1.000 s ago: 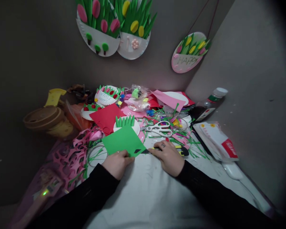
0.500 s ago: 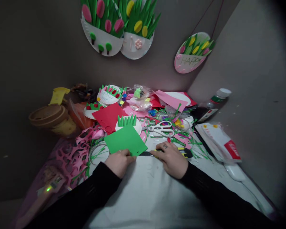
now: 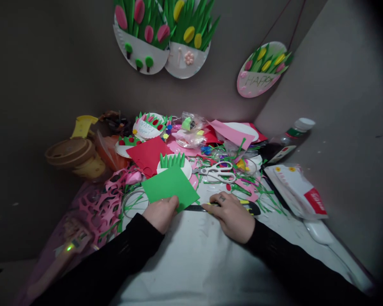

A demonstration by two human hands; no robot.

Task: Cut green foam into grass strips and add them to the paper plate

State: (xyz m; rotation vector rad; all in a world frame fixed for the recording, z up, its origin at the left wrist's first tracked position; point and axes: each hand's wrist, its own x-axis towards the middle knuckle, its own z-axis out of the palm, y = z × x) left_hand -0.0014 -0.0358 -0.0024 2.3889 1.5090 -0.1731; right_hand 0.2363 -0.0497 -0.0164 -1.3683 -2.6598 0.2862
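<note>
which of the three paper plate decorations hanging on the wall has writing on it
The pink-rimmed plate on the right, hanging from a cord. The two overlapping white plates on the left show no lettering.

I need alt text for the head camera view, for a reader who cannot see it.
The left hand holds a green paper sheet while the right hand rests on a black and yellow tool on a white table. Behind lie white scissors and paper scraps.

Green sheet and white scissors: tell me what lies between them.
In the head view, between the green sheet and the white scissors lie a white plate's rim, pink paper and thin green scraps.
</note>
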